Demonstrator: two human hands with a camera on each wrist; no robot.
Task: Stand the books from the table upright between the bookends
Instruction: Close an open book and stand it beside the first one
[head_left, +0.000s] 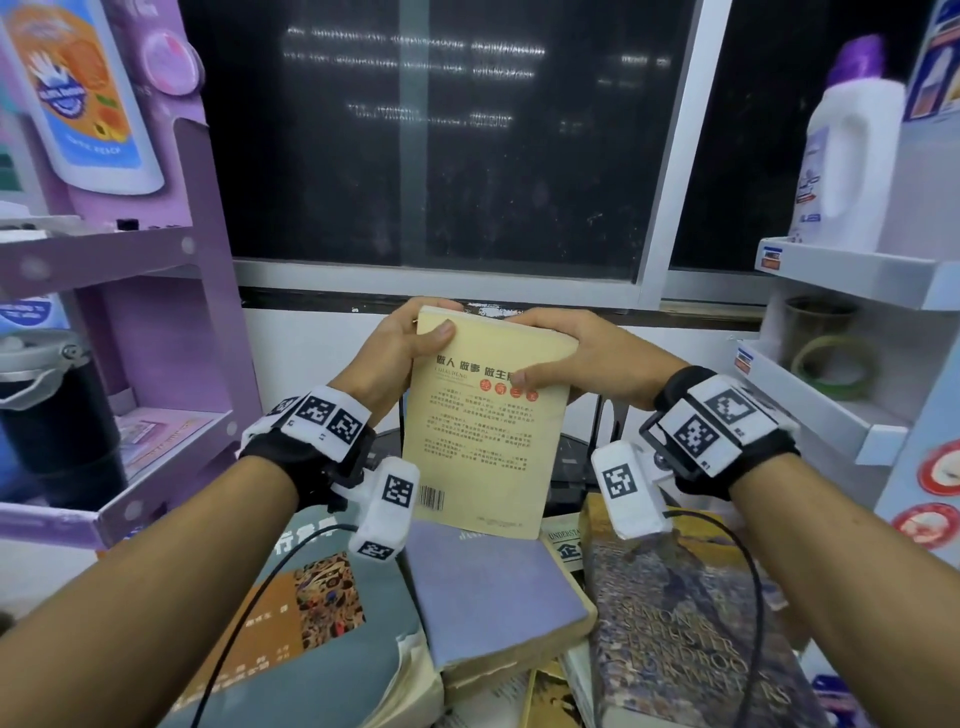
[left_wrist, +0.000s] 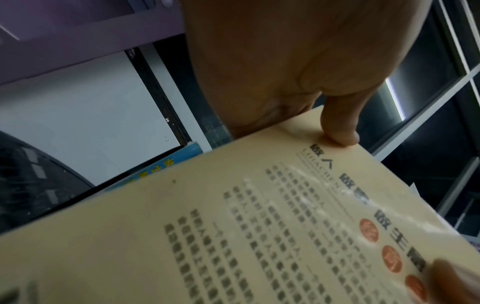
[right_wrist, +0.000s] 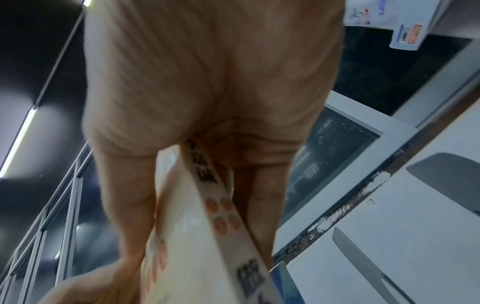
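Both hands hold a cream-yellow paperback (head_left: 483, 431) upright above the table, its back cover with black text and a barcode facing me. My left hand (head_left: 410, 338) grips its top left corner, thumb pressed on the cover (left_wrist: 337, 127). My right hand (head_left: 566, 353) grips the top right edge, thumb on the cover, fingers behind along the spine (right_wrist: 207, 185). Below lie more books: a grey-orange one (head_left: 317, 613), a lavender one (head_left: 493, 592) and a thick painted-cover one (head_left: 685, 623). A blue book (left_wrist: 166, 164) stands behind the paperback. A dark bookend (head_left: 576, 462) shows behind.
A purple shelf unit (head_left: 156, 322) with a black kettle (head_left: 52, 415) stands left. A white shelf (head_left: 852, 275) with a detergent bottle (head_left: 847, 156) and tape roll (head_left: 836, 364) stands right. A dark window (head_left: 441, 135) fills the back.
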